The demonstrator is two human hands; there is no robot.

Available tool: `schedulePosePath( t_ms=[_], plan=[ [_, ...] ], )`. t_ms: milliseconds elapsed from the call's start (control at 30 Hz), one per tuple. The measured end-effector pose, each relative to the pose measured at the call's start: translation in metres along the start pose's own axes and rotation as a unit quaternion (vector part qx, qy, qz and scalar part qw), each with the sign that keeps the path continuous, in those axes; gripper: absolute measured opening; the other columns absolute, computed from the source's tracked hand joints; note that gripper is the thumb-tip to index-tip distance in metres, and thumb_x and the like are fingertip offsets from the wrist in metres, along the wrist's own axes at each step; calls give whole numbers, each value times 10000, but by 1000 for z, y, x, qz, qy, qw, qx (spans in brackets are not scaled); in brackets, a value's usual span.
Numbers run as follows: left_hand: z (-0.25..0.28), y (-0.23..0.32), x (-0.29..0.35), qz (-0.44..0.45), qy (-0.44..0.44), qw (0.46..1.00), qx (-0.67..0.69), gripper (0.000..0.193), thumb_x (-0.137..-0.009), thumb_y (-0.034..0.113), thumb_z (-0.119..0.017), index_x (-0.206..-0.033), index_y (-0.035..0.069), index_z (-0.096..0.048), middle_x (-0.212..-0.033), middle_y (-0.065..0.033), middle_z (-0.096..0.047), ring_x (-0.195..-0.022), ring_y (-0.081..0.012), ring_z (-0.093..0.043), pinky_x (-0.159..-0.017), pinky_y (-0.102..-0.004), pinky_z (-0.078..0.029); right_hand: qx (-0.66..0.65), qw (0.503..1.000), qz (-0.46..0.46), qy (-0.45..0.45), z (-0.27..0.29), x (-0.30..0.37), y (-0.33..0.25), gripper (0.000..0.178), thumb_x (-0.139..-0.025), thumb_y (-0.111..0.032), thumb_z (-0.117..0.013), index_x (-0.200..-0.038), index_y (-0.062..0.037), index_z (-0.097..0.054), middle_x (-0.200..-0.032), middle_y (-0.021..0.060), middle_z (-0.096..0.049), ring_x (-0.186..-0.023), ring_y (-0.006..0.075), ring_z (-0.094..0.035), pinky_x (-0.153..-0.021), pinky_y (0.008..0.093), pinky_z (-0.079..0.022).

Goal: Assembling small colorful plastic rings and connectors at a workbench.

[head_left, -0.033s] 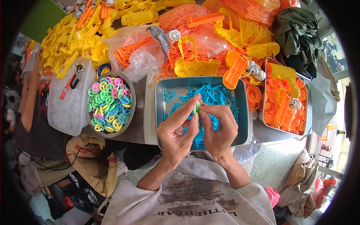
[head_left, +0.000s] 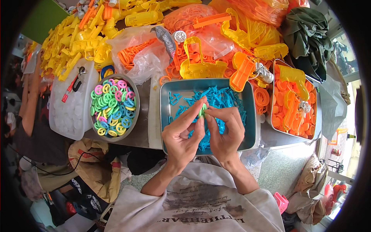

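Over a metal tray (head_left: 164, 112), my left hand (head_left: 181, 137) and my right hand (head_left: 226, 135) meet fingertip to fingertip. Between them is a small light-green plastic ring (head_left: 202, 110), pinched by both and mostly covered by the fingers. It resembles the small wheel-shaped rings in the bowl at the left. Whether the right fingertips also hold a second small part cannot be made out. Beneath the hands, the tray holds many small blue plastic pieces (head_left: 218, 94), with a few lying apart at its left side.
Left of the tray stands a round metal bowl (head_left: 136, 120) of colored rings, beside a white translucent bin (head_left: 79, 133). A tray (head_left: 319, 116) of orange parts sits at the right. Yellow plastic shells (head_left: 73, 50) and bagged orange parts pile along the back. Another person's arm (head_left: 29, 104) shows far left.
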State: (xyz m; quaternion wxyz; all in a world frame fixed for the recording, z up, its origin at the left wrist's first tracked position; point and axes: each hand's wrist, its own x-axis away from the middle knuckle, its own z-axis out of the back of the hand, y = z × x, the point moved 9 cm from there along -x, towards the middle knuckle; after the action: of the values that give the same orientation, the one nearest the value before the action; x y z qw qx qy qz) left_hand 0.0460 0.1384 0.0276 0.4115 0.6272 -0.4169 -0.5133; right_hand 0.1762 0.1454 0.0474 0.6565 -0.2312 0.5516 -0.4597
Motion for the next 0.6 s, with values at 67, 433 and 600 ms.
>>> schedulePosePath(
  t_ms=[67, 433, 600],
  plan=[
    [-1, -2, 0, 12, -4, 1000, 6, 385, -903, -54, -561, -1284, -4, -554, -1285, -193, -569, -1142, -201, -571, -827, -264, -558, 6, 1000, -24, -14, -2, 1, 6, 189, -781, 107, -679, -946, 24, -643, -958, 118, -610, -847, 194, -633, -740, 262, -514],
    [-2, -5, -4, 56, -45, 997, 17, 341, -948, 34, -549, -1286, -12, -553, -1286, -172, -576, -1160, -229, -570, -974, -287, -456, -299, 906, -261, -151, -20, -7, 50, 318, -862, -31, -687, -1159, 26, -592, -1081, 85, -615, -918, 108, -601, -796, 249, -494],
    [8, -17, -20, 134, -52, 988, 57, 233, -934, 53, -585, -1151, -29, -611, -1150, -117, -622, -1043, -180, -605, -870, -278, -525, -279, 887, -280, -239, -33, -4, 53, 327, -986, -225, -540, -1199, 21, -576, -1049, 48, -636, -971, 117, -592, -818, 274, -487]
  ],
)
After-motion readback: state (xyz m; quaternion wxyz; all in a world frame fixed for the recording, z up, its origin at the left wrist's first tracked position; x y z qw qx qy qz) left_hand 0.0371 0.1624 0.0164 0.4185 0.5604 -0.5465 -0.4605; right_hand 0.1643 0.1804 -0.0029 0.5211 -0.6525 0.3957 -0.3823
